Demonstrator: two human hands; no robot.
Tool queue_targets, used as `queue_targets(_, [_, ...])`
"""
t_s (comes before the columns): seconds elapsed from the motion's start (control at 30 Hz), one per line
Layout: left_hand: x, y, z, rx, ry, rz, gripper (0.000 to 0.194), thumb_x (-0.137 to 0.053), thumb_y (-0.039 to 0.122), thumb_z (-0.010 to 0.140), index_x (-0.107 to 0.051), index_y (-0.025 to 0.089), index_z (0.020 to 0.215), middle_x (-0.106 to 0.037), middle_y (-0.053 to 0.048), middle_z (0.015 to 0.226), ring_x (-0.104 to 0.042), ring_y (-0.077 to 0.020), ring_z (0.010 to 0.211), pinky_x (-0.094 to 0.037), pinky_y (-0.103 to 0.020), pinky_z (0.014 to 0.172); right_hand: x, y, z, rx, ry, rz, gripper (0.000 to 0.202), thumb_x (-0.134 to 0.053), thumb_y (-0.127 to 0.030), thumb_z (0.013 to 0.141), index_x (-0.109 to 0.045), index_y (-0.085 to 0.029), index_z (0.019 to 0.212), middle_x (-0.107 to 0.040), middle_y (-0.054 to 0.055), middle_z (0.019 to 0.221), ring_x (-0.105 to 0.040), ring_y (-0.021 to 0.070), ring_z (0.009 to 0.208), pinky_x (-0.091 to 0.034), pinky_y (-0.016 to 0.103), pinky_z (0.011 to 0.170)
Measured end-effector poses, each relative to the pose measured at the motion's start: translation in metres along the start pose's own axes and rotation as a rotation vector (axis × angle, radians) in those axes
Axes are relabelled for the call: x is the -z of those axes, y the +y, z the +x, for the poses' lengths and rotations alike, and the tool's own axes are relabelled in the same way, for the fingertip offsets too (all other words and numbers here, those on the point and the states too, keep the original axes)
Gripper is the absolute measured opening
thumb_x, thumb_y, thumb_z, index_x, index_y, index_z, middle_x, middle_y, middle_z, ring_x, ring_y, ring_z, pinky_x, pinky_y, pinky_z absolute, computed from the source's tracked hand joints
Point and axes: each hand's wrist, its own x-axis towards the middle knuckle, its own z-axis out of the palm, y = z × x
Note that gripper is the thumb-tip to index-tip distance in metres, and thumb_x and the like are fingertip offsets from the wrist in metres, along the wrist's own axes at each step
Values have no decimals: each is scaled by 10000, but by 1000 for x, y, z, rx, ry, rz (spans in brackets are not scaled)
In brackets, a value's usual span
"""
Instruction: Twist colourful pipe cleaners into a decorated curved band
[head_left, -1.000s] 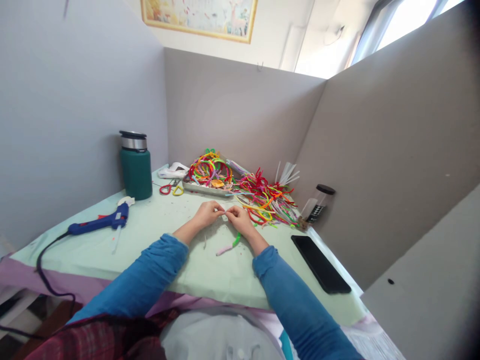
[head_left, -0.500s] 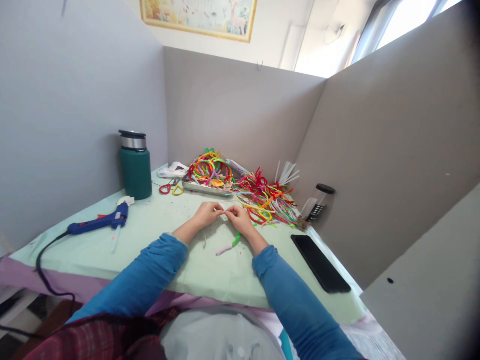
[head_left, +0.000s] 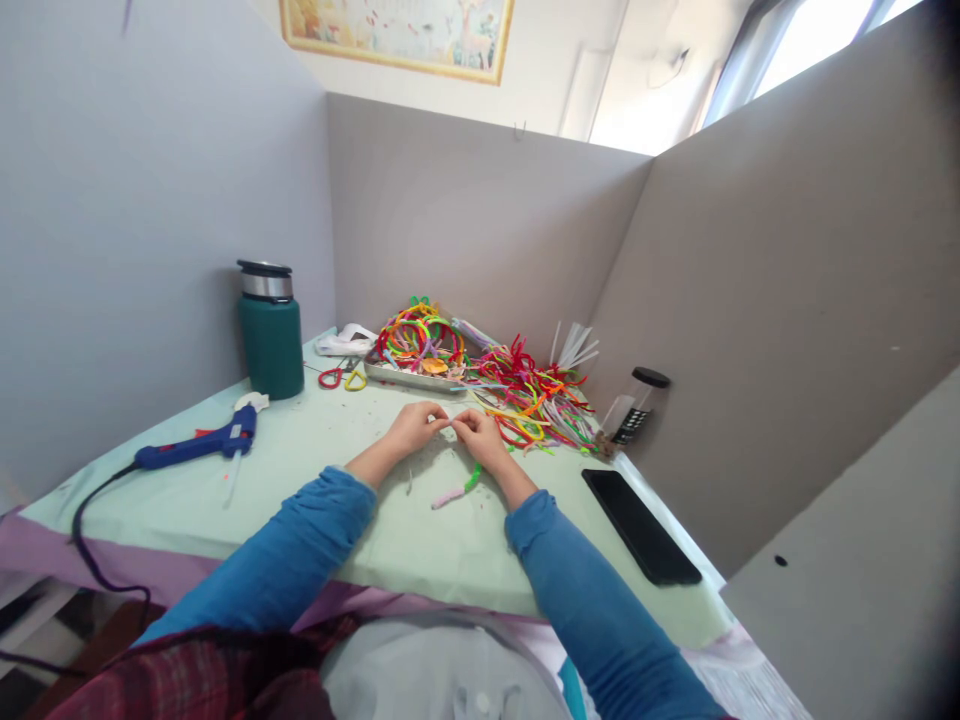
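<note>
Over the middle of the table, my left hand [head_left: 414,428] and my right hand [head_left: 478,437] meet with fingertips pinched together. Something tiny and pale may sit between them, too small to make out. Below my right hand lies a short pink and green piece of pipe cleaner [head_left: 459,493], partly covered by that wrist. A thin grey bit [head_left: 409,483] rests under my left wrist. Just beyond my hands spreads a heap of coloured pipe cleaners [head_left: 529,390].
A metal tray [head_left: 412,380] at the back holds coloured loops. Left of it are red-and-yellow-handled scissors [head_left: 354,380], a green bottle [head_left: 271,345] and a blue glue gun [head_left: 199,446] with its cord. At right lie a black phone [head_left: 641,525] and a clear black-lidded container [head_left: 637,408].
</note>
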Motion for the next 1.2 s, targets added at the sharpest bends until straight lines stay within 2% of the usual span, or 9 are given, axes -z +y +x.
queue_targets(0.33, [1,2,-1,-27,13,-22,249,-516,358,777,-676,169,801,-664,-21,731,-554,-123,657,-382,-211,645,2,-4,-1,25,-4,2,245,-496,-400,758,-516,-172,670,-488,-33,532,-426,94,492,-345,220,509])
queue_targets(0.7, [1,3,-1,28,-42,-56,276,-501,360,762,-678,148,775,-664,-26,689,-556,-130,651,-381,-214,605,1,-1,0,30,-4,2,196,-512,-354,737,-521,-171,669,-496,-34,537,-454,100,517,-358,220,525])
queue_targets(1.2, [2,1,-1,34,-129,54,311,-467,367,766,-681,149,705,-644,-31,651,-521,-136,615,-339,-221,580,1,-4,-2,-30,-69,-28,119,-500,-278,718,-546,-174,684,-504,-36,541,-450,99,508,-355,220,524])
